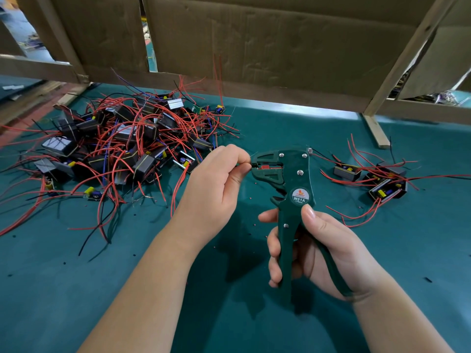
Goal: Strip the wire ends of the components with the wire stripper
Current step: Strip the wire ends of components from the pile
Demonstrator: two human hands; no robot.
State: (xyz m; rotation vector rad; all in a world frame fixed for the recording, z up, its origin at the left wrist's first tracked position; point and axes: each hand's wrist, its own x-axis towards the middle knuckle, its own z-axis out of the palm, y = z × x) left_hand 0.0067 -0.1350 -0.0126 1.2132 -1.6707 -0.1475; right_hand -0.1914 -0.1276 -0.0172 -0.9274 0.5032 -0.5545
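Teal bench mat (pixel 331 138) below a wall of brown cardboard sheets (pixel 254 42) fixed to a pale wooden frame (pixel 405 57), with glimpses of the room beyond through the gaps.

Held upright above the middle of the mat: a dark green wire stripper (pixel 288 189), round label reading W01A, jaws pointing left with a narrow gap between them. Clasped round both handles by the right hand (pixel 328 248), thumb laid up the near face just under the label, fingers curled round the front handle. Pinched between thumb and fingertips of the left hand (pixel 216 184), right at the stripper's jaw mouth: a wire end (pixel 252 164), dark where visible, lying between the jaws.

Left of the stripper and reaching back towards the cardboard — a large heap of components (pixel 114 143), small black open housings holding circuit boards with yellow and blue parts, tangled in red, black and a few blue leads. Right of the stripper, well apart from the heap — a smaller cluster (pixel 377 179) of the same housings, boards inside, red leads fanned over the mat.

Scattered around and below the stripper: tiny black and red insulation scraps (pixel 250 198).

Nearer than the stripper, bare mat crossed by both forearms (pixel 142 289); beyond it, an open strip of mat up to the cardboard's lower edge, lit by a pale band.
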